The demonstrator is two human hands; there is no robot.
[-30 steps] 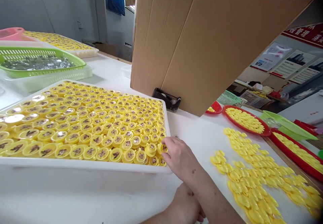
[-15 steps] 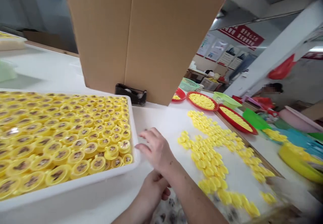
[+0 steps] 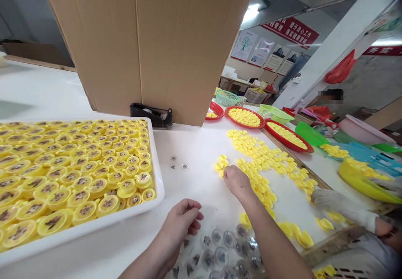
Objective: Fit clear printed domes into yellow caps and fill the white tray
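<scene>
My right hand [image 3: 238,181] is at the left edge of the loose yellow pieces [image 3: 256,153] on the white table, its fingers pressed together over them; what they hold is hidden. My left hand [image 3: 184,220] hovers over the table with curled fingers, and what they hold, if anything, cannot be made out. Below and between my hands lie several clear round pieces with small pictures [image 3: 220,254]. Three more small clear discs [image 3: 185,166] lie near the tray. The white tray [image 3: 158,187] at left is filled with yellow round pieces bearing pictures [image 3: 84,181].
A tall cardboard box [image 3: 176,52] stands behind a black tape dispenser [image 3: 151,115]. Red plates [image 3: 262,122] of yellow pieces, green baskets and a yellow bowl [image 3: 364,187] line the right side. A person's gloved hand [image 3: 342,205] reaches in at right.
My right hand has moved right, from beside the tray to the yellow pieces. Small discs now show where it was. A co-worker's gloved hand has moved onto the yellow pieces at right.
</scene>
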